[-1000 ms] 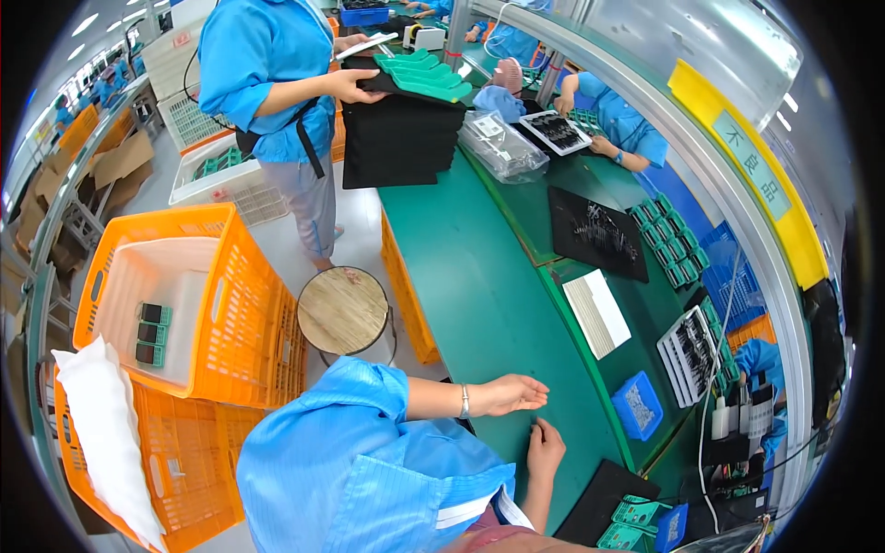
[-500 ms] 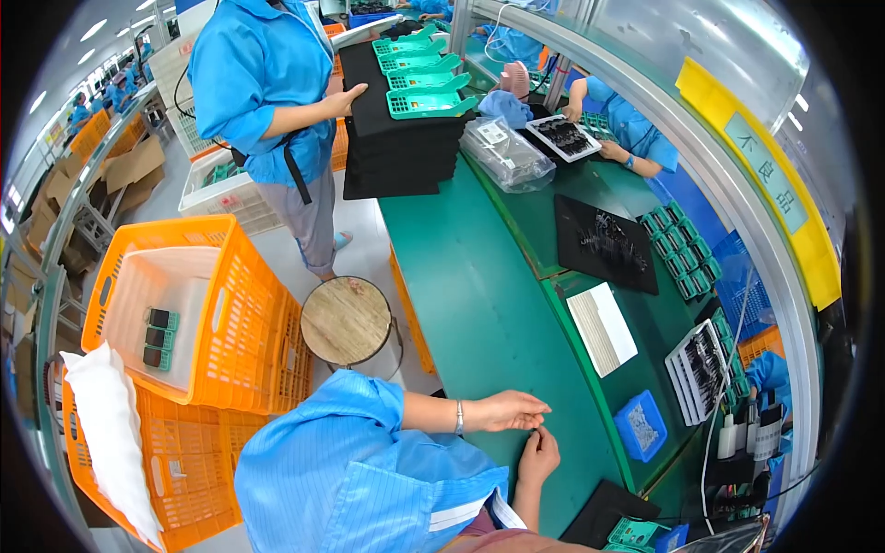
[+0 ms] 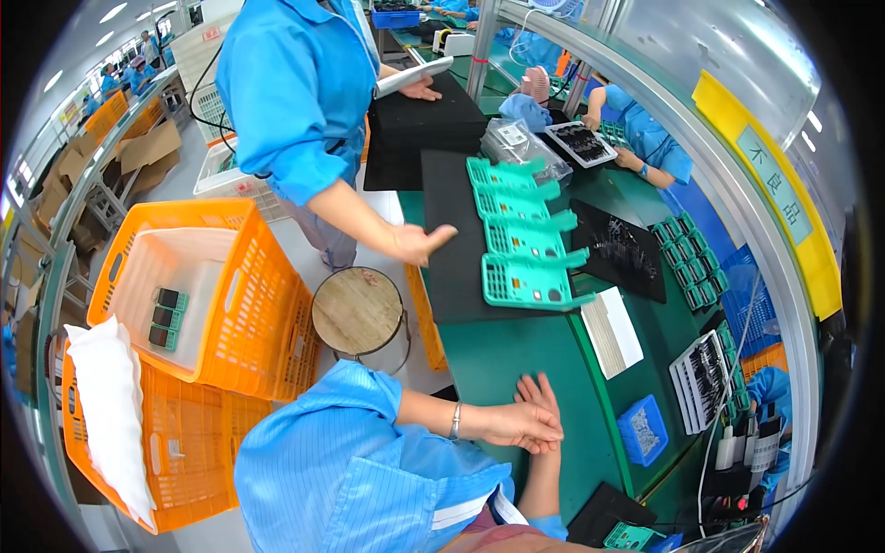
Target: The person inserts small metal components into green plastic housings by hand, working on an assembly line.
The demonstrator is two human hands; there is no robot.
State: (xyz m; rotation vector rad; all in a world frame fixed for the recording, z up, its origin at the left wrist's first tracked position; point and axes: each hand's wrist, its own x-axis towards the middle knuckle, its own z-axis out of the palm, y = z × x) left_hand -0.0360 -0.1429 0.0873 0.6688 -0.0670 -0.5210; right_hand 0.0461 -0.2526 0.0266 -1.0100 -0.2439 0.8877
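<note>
Green frames: a row of four plastic frames (image 3: 524, 281), slightly blurred, lies on a black board (image 3: 456, 286) ahead of the person, beyond both hands. Dark covers cannot be made out on them.
Black board: over the green tabletop (image 3: 498, 346); I cannot tell whether it rests flat or is held up.
Left hand: the left hand (image 3: 525, 426) lies across the right wrist, fingers curled and drawn together; I cannot tell whether it grips. Nothing shows in it.
Right hand: the right hand (image 3: 539, 396) reaches out from beneath, fingers stretched and slightly parted, palm hidden; nothing shows in it.
How far along: the frames have been laid out in a row, but neither of the person's hands touches one, so handwork on them looks not yet begun. How much remains I cannot tell.
Co-worker: one bare hand (image 3: 419, 244), thumb out, is at the board's near-left edge, contact unclear; a white tray (image 3: 415, 74) is by the other.
Right side: a stack of white sheets (image 3: 613, 341), a blue bin (image 3: 631, 441) of small pale parts, and white trays (image 3: 682, 387) of dark pieces.
Left side: a round stool (image 3: 358, 311), then an orange crate (image 3: 249, 304) holding three green-and-black pieces (image 3: 166, 318).
</note>
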